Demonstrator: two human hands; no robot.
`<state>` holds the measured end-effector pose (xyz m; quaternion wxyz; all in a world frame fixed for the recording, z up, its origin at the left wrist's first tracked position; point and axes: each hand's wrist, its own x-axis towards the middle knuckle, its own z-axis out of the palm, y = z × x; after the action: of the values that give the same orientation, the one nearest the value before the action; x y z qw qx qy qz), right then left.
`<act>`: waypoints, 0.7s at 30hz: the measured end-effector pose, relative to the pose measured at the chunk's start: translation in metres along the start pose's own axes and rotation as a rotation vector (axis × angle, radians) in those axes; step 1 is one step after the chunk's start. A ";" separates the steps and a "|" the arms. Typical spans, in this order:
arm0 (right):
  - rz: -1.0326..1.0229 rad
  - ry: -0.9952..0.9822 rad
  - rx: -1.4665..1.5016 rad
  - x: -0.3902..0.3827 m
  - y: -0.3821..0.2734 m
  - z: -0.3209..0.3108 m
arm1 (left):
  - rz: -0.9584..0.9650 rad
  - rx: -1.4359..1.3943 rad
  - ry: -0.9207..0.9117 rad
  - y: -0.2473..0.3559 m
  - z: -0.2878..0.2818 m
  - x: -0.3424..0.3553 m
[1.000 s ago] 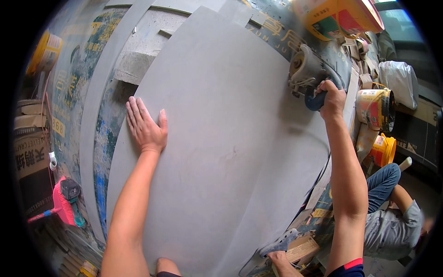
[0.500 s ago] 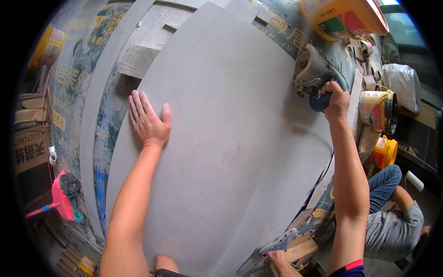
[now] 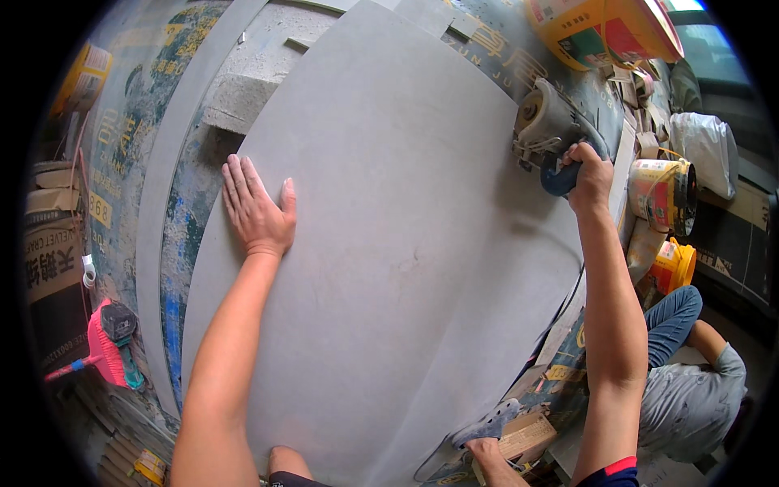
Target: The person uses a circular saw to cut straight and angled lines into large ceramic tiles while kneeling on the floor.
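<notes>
Little has moved in the last half second: the left hand and right hand keep their places relative to the large grey slab, while a white object that showed near the co-worker's knee is now out of sight. Both hands are well apart. Spread flat, the left one presses its palm side to the slab near its left edge, fingers close together and thumb held away from them, with pale dust on the fingertips. Fingers wrapped round a blue handle, the right one grips a handheld power tool with a rounded grey guard at the slab's far right edge; whether the tool touches the slab cannot be told. The slab fills the middle of the scene, narrowing toward its far end. Left of it lie a rough grey block and a long grey strip, with a pink brush farther left. A large yellow bucket stands at the far right, and a white sack is nearer. At the slab's near right is a foot in a grey perforated clog.
</notes>
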<state>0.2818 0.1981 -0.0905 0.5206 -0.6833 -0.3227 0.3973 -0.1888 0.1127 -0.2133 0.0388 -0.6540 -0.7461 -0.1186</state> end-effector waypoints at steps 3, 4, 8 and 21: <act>0.009 -0.011 -0.004 -0.002 -0.001 0.000 | -0.004 -0.004 -0.003 0.001 -0.001 0.000; 0.012 -0.011 -0.002 -0.003 -0.001 0.000 | -0.003 -0.003 -0.002 0.001 -0.001 0.000; 0.028 -0.014 -0.002 -0.006 -0.003 0.001 | 0.006 -0.010 0.019 0.000 0.000 0.000; 0.060 -0.031 -0.007 -0.010 -0.003 -0.006 | 0.010 0.006 0.060 0.000 0.001 0.000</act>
<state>0.2819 0.1878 -0.0843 0.5010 -0.6882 -0.3115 0.4223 -0.1891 0.1129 -0.2148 0.0637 -0.6539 -0.7417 -0.1355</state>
